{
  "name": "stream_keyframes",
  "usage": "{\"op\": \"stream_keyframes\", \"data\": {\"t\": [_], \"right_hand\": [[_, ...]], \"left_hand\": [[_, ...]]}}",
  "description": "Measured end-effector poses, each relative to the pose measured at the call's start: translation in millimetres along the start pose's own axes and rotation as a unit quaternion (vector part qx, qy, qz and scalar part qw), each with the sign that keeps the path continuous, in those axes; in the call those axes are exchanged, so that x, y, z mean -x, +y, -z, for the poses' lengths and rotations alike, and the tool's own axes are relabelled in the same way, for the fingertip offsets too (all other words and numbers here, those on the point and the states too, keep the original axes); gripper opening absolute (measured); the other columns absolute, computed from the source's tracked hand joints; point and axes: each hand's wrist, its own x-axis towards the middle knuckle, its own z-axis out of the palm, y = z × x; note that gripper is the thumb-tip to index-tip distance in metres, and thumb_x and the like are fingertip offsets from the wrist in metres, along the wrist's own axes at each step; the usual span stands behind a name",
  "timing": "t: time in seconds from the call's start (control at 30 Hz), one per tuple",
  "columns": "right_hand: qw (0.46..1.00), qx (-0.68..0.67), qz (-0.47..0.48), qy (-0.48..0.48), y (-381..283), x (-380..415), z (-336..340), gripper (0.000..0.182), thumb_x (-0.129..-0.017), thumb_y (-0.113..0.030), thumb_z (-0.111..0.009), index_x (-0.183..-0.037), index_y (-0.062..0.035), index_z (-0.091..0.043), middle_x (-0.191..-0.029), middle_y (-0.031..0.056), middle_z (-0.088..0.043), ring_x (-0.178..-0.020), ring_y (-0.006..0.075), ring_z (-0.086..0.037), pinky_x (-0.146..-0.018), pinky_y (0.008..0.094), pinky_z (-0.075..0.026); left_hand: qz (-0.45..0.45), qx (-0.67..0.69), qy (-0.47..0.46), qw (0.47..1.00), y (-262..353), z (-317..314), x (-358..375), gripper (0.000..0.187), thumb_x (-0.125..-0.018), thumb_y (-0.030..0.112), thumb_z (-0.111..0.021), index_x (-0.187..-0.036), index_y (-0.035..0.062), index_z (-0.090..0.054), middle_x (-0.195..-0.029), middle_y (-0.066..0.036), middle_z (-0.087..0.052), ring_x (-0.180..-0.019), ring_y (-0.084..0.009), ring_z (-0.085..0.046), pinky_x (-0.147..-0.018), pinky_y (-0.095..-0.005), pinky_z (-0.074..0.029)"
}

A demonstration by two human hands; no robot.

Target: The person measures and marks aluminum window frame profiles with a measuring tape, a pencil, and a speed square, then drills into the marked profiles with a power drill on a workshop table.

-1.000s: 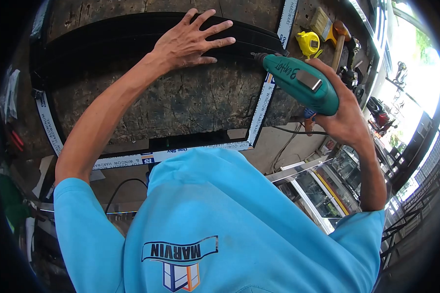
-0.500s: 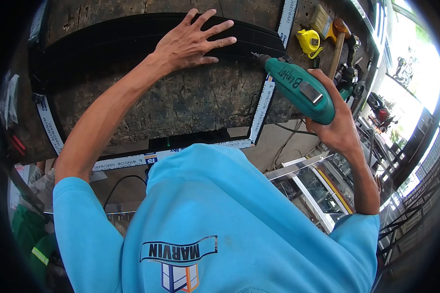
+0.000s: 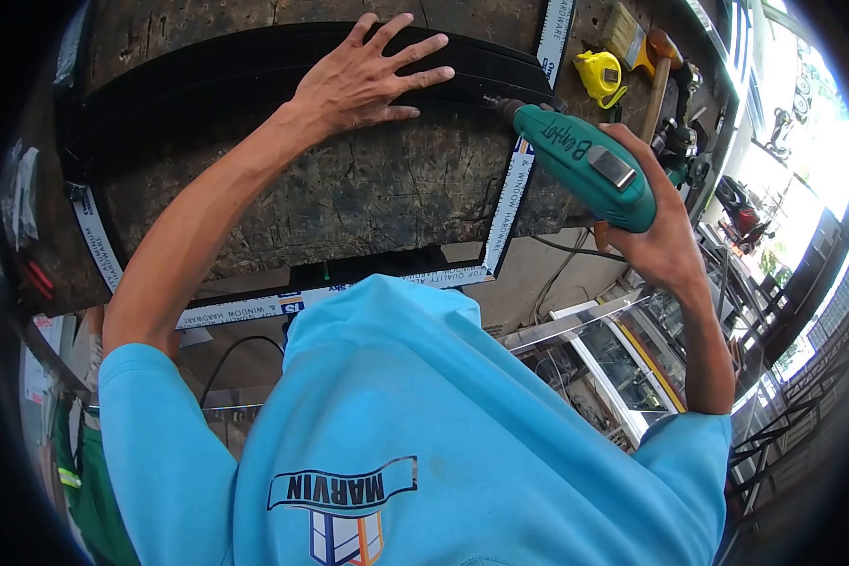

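My left hand lies flat with its fingers spread on a wide black metal bar. That bar spans a frame whose sides carry white printed film. In my right hand is a green power drill with handwriting on its body. Its chuck and bit point left, at the right end of the black bar, close to the frame's right side. My fingers wrap the drill's handle, which the body mostly hides.
On the worn wooden bench, a yellow tape measure, a paintbrush and a hammer lie right of the frame. A dark cord runs below the drill. A person in green clothing shows at lower left.
The drill and my right hand have shifted slightly right, the drill's rear end a little upward. My left hand stays almost in place. The green clothing at lower left has moved.
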Motion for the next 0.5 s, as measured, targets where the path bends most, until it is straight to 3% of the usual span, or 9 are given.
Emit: {"op": "stream_keyframes", "data": {"t": [0.03,0.1,0.13,0.2,0.33,0.5], "right_hand": [[1.0,-0.001,0.001,0.0,-0.9,-2.1,3.0,0.082,-0.061,0.004,-0.055,-0.14,-0.013,-0.038,-0.124,0.0129,-0.054,-0.111,0.0215,-0.055,-0.098,0.0347,-0.042],[1.0,-0.001,-0.007,-0.019,-2.9,-6.9,8.5,0.086,-0.059,0.005,-0.056,-0.138,-0.023,-0.038,-0.124,0.0142,-0.057,-0.114,0.0342,-0.056,-0.103,0.0432,-0.04],[1.0,-0.002,-0.005,-0.018,-1.3,-7.6,9.6,0.086,-0.059,0.005,-0.056,-0.138,-0.023,-0.038,-0.124,0.0142,-0.057,-0.114,0.0342,-0.056,-0.103,0.0432,-0.04],[0.999,-0.019,-0.004,-0.031,2.8,-8.5,12.2,0.083,-0.061,0.007,-0.057,-0.139,-0.0138,-0.039,-0.129,0.0135,-0.052,-0.112,0.0219,-0.054,-0.099,0.0344,-0.042],[0.998,-0.026,-0.028,-0.04,1.7,-3.3,7.7,0.084,-0.06,0.01,-0.057,-0.139,-0.014,-0.039,-0.132,0.0125,-0.05,-0.114,0.0232,-0.054,-0.098,0.0333,-0.042],[0.999,0.02,0.021,-0.019,5.7,-0.1,3.1,0.084,-0.061,0.012,-0.057,-0.139,-0.0152,-0.039,-0.135,0.012,-0.05,-0.118,0.0277,-0.053,-0.097,0.0353,-0.045]], "left_hand": [[0.0,0.001,0.002,1.0,-0.1,-0.4,0.1,0.07,-0.082,0.062,-0.053,-0.143,0.0458,-0.023,-0.155,0.005,-0.017,-0.139,-0.0288,-0.021,-0.117,-0.0466,-0.018],[-0.002,-0.001,0.001,1.0,-1.3,0.7,0.5,0.071,-0.081,0.062,-0.054,-0.143,0.0458,-0.023,-0.155,0.005,-0.017,-0.139,-0.0288,-0.021,-0.117,-0.0466,-0.018],[-0.003,0.001,0.003,1.0,-1.2,1.8,0.7,0.071,-0.081,0.062,-0.054,-0.143,0.0459,-0.023,-0.155,0.005,-0.017,-0.139,-0.0288,-0.021,-0.117,-0.0466,-0.018],[-0.003,0.002,0.005,1.0,-1.1,2.9,-0.2,0.072,-0.081,0.062,-0.055,-0.143,0.0459,-0.023,-0.155,0.005,-0.017,-0.139,-0.0288,-0.021,-0.117,-0.0467,-0.018],[-0.006,0.008,0.0,1.0,-1.8,2.4,0.4,0.072,-0.081,0.06,-0.056,-0.144,0.0449,-0.023,-0.155,0.004,-0.017,-0.139,-0.0294,-0.021,-0.116,-0.047,-0.018],[-0.015,0.0,0.004,1.0,-1.6,4.0,0.7,0.073,-0.081,0.059,-0.057,-0.144,0.0437,-0.024,-0.155,0.004,-0.017,-0.139,-0.0296,-0.02,-0.116,-0.0474,-0.019]]}}
